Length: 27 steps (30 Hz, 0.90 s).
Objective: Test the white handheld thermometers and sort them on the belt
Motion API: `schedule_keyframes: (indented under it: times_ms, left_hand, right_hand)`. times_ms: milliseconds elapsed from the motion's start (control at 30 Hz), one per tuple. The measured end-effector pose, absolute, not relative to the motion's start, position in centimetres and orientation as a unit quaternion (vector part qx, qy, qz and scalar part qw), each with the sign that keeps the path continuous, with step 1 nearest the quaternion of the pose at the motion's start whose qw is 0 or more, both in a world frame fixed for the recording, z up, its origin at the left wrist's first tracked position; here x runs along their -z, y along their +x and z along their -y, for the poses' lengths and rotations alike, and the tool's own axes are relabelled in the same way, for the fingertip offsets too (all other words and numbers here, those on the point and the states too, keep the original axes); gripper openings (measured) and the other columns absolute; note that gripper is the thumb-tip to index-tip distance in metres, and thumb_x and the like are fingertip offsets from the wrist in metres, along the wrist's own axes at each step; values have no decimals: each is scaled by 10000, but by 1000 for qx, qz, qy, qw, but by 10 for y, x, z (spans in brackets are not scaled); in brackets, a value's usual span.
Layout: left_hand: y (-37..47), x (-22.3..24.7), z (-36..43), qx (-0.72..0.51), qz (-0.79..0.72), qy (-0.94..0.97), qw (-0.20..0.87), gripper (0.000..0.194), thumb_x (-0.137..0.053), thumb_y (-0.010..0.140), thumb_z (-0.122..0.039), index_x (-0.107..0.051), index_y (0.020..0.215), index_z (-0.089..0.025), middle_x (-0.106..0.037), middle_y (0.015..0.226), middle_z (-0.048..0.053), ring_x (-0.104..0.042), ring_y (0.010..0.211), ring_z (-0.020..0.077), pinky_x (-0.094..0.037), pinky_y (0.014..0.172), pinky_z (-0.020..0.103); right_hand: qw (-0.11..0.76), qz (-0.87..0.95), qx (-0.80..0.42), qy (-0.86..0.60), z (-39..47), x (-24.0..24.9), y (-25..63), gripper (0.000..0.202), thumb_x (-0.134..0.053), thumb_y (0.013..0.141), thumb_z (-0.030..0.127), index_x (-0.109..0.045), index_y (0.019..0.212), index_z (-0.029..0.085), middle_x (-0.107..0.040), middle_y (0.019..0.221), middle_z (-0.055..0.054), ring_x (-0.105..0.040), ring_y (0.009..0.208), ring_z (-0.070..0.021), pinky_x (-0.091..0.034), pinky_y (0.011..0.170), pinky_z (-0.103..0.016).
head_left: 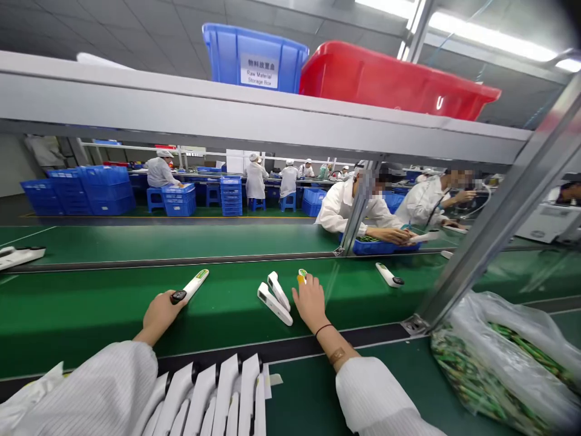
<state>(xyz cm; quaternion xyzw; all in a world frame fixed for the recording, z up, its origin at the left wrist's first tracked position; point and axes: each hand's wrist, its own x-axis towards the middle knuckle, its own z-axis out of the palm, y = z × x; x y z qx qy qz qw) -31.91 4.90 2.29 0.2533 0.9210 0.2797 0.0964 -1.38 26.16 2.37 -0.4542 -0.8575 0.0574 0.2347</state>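
My left hand is closed round the black-tipped end of a white handheld device, which points away over the green belt. Further right, my right hand reaches onto the same belt, its fingers on another white device with a green-and-yellow end; most of that one is hidden under the hand. Between my hands lie two white devices, side by side at an angle. In front of me, near the bottom edge, several white devices stand packed in a row.
A metal post rises at the right, beside a clear bag of green and yellow parts. Overhead, a shelf bears a blue box and a red bin. Across the belt, a person handles parts over a blue tray.
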Motion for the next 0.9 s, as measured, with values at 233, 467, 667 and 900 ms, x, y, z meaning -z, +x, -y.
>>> schedule_keyframes:
  times_ms: [233,467,667,900]
  left_hand:
    - [-274,-61,-46,-505,-836,215,6,366,-581,737,-437,-596,985,-170,-555,1200,133,-497,1119,403,-422,859,468]
    - [-183,-113,-29,-754,-581,209,224,176,-397,903,-383,-447,885,-215,-554,679,-30,-613,693,138,-530,794,309]
    - [-86,-134,30,-711,-480,154,489,137,-460,908,-177,-564,871,-95,-603,708,78,-628,668,168,-568,772,385]
    - [-15,-87,89,-725,-402,120,546,476,-598,860,-157,-445,1309,-181,-627,956,95,-576,660,103,-493,516,170]
  right_hand:
    - [259,764,-177,-563,-285,-24,18,125,-637,701,239,-605,734,123,-633,869,-168,-598,904,-328,-443,760,-418]
    - [428,621,-414,-510,-252,-64,52,280,-497,823,462,-518,815,183,-636,822,-92,-626,851,-245,-486,720,-333]
    - [395,497,-677,-371,-190,-69,86,395,-518,822,562,-517,767,170,-533,576,-10,-562,503,-155,-501,519,-304]
    - [353,415,-795,-268,-102,-46,122,349,-764,687,379,-551,854,158,-591,707,2,-591,620,-107,-510,588,-222]
